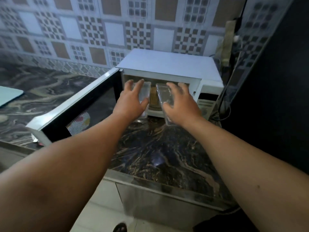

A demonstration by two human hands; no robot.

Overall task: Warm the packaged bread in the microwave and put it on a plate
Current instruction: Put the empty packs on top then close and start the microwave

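A white microwave (167, 64) stands on the dark marble counter (158, 148), its door (80, 111) swung wide open to the left. At the mouth of the oven cavity I hold a clear plastic package with brownish bread (153, 97) inside. My left hand (132, 101) grips the package's left side, fingers over the top and thumb on the near face. My right hand (180, 104) grips its right side the same way. The package is partly inside the opening, and its bottom is hidden behind my hands.
A pale turquoise flat thing (8, 96) lies at the far left of the counter. A power strip (229, 42) and cables hang on the tiled wall right of the microwave. A tall black appliance (275, 81) fills the right side.
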